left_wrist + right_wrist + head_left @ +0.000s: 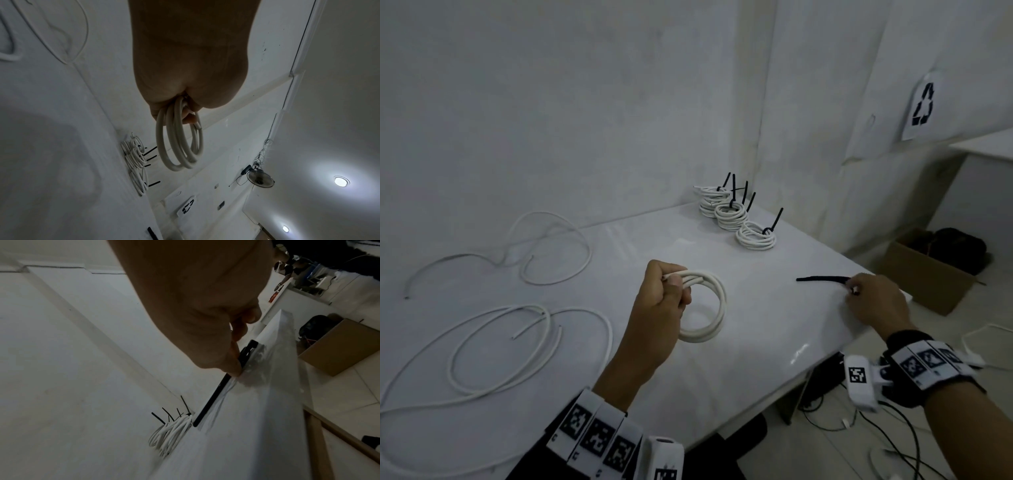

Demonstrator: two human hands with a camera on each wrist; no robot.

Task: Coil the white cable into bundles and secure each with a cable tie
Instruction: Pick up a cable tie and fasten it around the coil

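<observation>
My left hand (671,291) grips a coil of white cable (710,308) just above the middle of the white table (774,329); the loops hang from my curled fingers in the left wrist view as the coil (180,146). My right hand (859,291) pinches one end of a black cable tie (822,279) near the table's right edge. The strap lies flat on the table, pointing left. In the right wrist view the cable tie (213,399) runs away from my fingertips (232,368).
Several tied cable bundles (732,214) with black tie tails stand at the back corner. Loose white cables (500,335) sprawl over the left of the table. A cardboard box (928,274) sits on the floor to the right.
</observation>
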